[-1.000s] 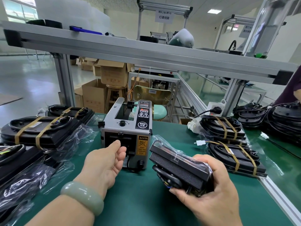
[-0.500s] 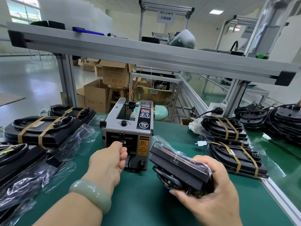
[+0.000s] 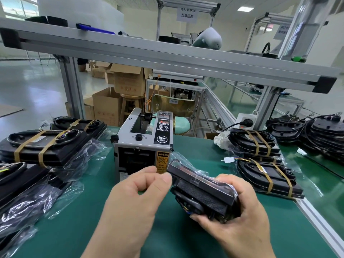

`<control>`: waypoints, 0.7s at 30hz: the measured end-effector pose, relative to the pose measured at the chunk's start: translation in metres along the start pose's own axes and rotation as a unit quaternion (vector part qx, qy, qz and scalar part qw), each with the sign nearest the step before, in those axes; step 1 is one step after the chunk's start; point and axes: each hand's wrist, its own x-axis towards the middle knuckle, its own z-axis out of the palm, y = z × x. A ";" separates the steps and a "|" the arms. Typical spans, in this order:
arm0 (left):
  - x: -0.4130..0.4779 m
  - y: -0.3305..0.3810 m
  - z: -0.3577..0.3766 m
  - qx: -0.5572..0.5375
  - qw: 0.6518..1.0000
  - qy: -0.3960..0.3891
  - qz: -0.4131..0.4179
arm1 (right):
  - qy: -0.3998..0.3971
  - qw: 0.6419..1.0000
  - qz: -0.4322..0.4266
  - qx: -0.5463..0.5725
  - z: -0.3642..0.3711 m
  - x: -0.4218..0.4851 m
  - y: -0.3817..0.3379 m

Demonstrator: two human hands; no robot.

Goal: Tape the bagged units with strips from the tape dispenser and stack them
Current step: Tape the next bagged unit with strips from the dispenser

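now black bagged unit, tilted, in right hand

The green worktop carries a tape dispenser mid-surface, a left pile of taped units and a right pile.

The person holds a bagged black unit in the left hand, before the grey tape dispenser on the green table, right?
Not the left: the head view shows the right hand gripping the bagged unit. The left hand pinches its fingertips together beside it. The tape dispenser and table fit.
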 end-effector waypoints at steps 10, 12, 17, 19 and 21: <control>0.001 -0.018 0.024 -0.049 0.995 -0.081 0.001 | -0.005 1.000 -0.004 0.021 0.002 0.000 -0.004; 0.001 -0.019 0.025 -0.051 0.996 -0.074 -0.002 | -0.007 1.000 -0.001 0.015 0.002 0.000 -0.004; 0.004 -0.023 0.025 -0.038 0.997 -0.065 0.005 | -0.006 1.000 0.004 0.010 0.001 0.000 -0.002; 0.004 -0.023 0.026 -0.037 0.997 -0.072 0.007 | -0.006 1.000 0.003 0.010 0.001 -0.001 -0.002; 0.004 -0.024 0.026 -0.037 0.996 -0.075 0.010 | -0.004 1.000 0.002 0.011 0.002 -0.001 -0.002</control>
